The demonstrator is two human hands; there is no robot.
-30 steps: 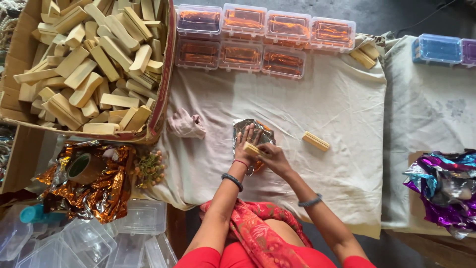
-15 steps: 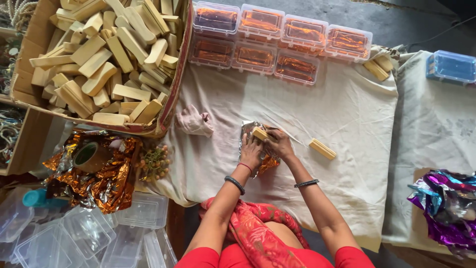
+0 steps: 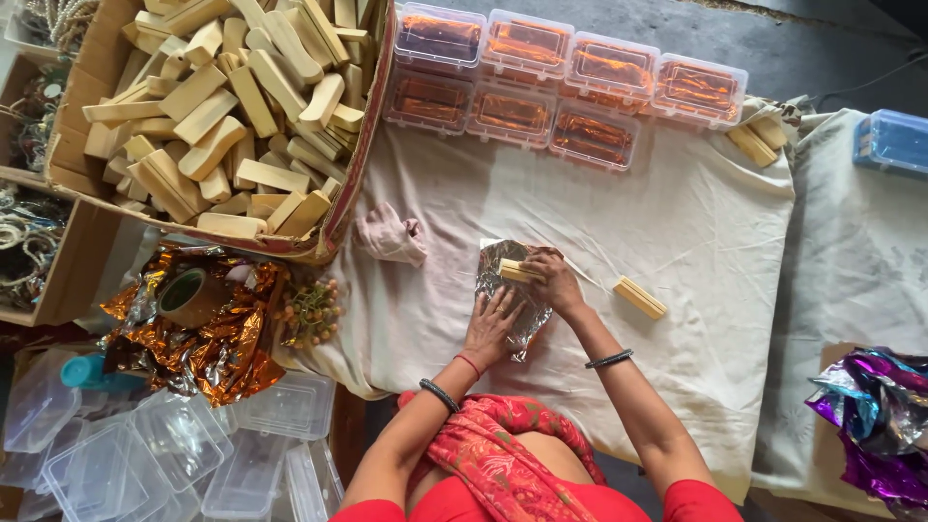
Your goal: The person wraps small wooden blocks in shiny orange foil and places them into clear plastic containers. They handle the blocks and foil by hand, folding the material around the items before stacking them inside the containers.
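A silver foil sheet lies on the pale cloth in front of me. My left hand presses flat on its near part with fingers spread. My right hand grips a pale wooden block and holds it on the far part of the foil. A second wooden block lies loose on the cloth just right of my right wrist.
A cardboard box heaped with wooden blocks stands far left. Several lidded clear boxes with orange contents line the far edge. Crumpled pink cloth, orange foil with a tape roll, empty clear boxes, purple foil.
My left hand has come down from the block to lie flat on the foil. The right hand keeps the block on the foil. The camera view has shifted slightly.
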